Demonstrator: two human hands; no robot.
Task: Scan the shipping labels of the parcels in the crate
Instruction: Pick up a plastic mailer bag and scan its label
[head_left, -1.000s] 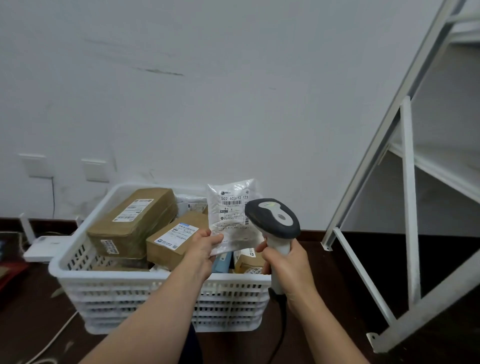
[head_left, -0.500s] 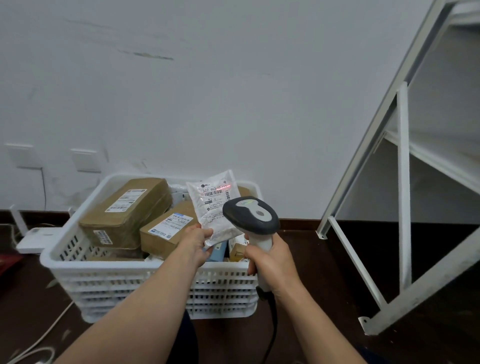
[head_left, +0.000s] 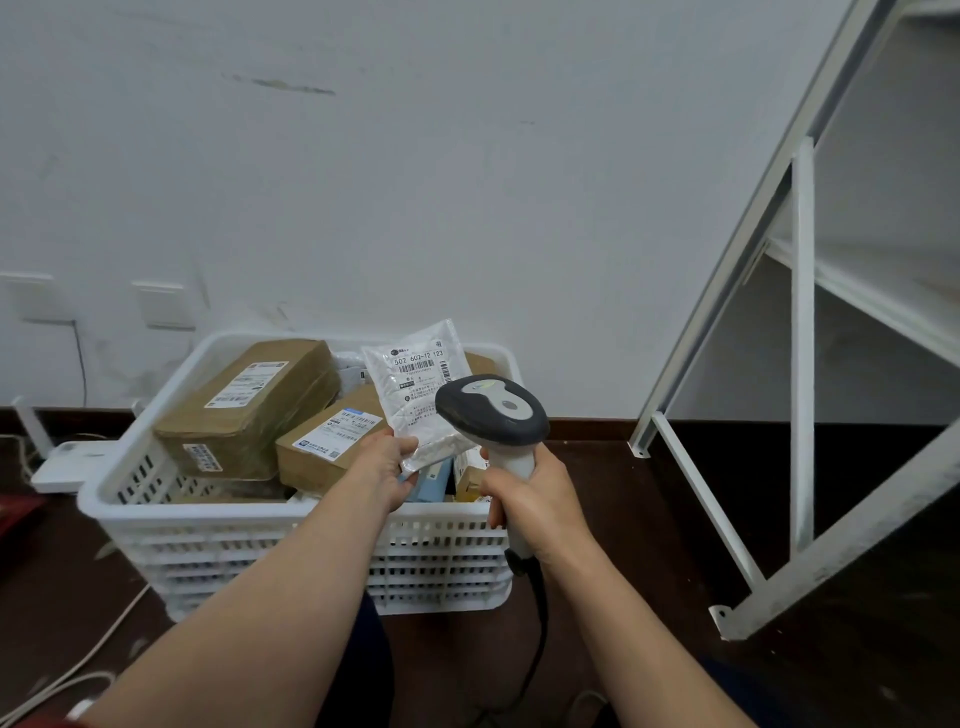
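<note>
A white slotted crate (head_left: 249, 540) stands on the dark floor against the wall, filled with several parcels. My left hand (head_left: 382, 465) pinches the lower corner of a white bubble mailer (head_left: 415, 387) and holds it upright above the crate, label and barcode facing me. My right hand (head_left: 535, 501) grips the handle of a grey and white barcode scanner (head_left: 493, 410), whose head sits just right of the mailer and covers its lower right edge. A large brown box (head_left: 249, 405) and a smaller brown box (head_left: 332, 441), both labelled, lie in the crate's left half.
A white metal shelf frame (head_left: 800, 364) leans at the right, its foot on the floor. A white router (head_left: 62, 462) sits on the floor left of the crate, with white cables (head_left: 67, 670) trailing forward. The scanner's black cord (head_left: 540, 629) hangs between my arms.
The red scan line seen on the mailer's barcode half a second ago is gone. The mailer is tilted slightly differently and the view has shifted a little; both hands keep their grips.
</note>
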